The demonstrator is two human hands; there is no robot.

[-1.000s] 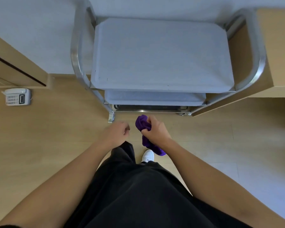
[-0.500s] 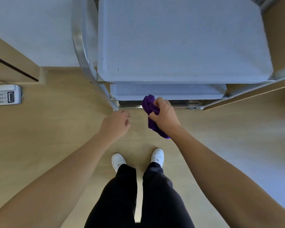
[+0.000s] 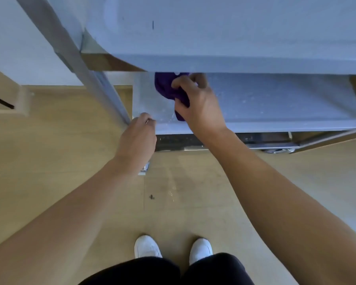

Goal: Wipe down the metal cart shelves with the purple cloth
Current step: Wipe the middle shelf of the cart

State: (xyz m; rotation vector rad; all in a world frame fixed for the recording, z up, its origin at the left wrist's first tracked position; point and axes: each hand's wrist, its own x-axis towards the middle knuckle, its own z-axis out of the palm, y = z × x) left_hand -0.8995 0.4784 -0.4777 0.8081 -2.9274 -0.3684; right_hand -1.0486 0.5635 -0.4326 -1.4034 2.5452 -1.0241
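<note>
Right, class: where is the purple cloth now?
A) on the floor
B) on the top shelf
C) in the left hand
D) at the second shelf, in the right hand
D: the right hand grips the cloth at the second shelf.

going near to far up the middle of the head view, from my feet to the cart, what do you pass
white shoes → dark speck on the floor → left hand → purple cloth on the lower shelf → top shelf
</note>
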